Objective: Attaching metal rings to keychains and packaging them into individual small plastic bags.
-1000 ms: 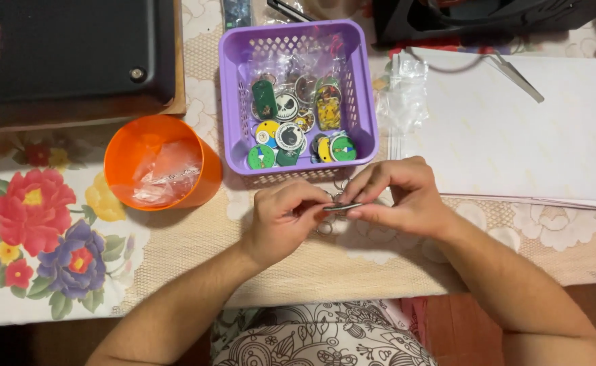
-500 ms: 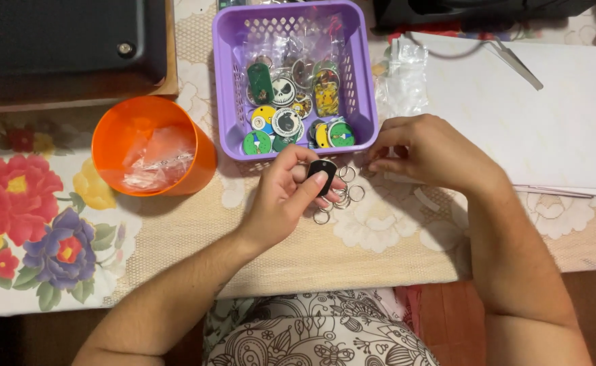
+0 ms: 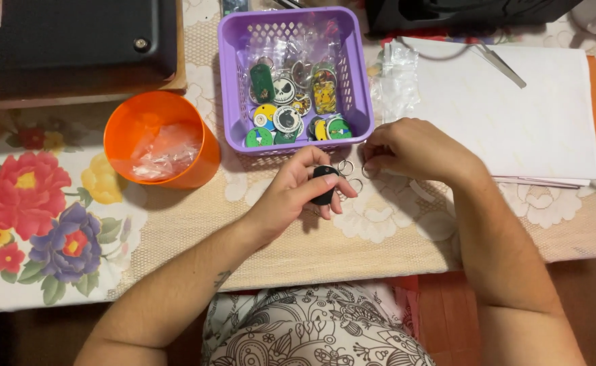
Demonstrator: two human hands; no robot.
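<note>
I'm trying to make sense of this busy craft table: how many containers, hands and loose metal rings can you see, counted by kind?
Containers: 2, a purple basket and an orange cup.
Hands: 2, the left hand holding a black tag, the right hand at the loose rings.
Loose metal rings clearly visible: 3; others may be hidden.
Total: 7.

The two hands came apart. The left hand (image 3: 298, 193) turned over and now held a small black tag (image 3: 323, 184) in its fingers. The right hand (image 3: 413, 148) moved over to the metal rings (image 3: 352, 175) near the purple basket (image 3: 233, 102).
</note>
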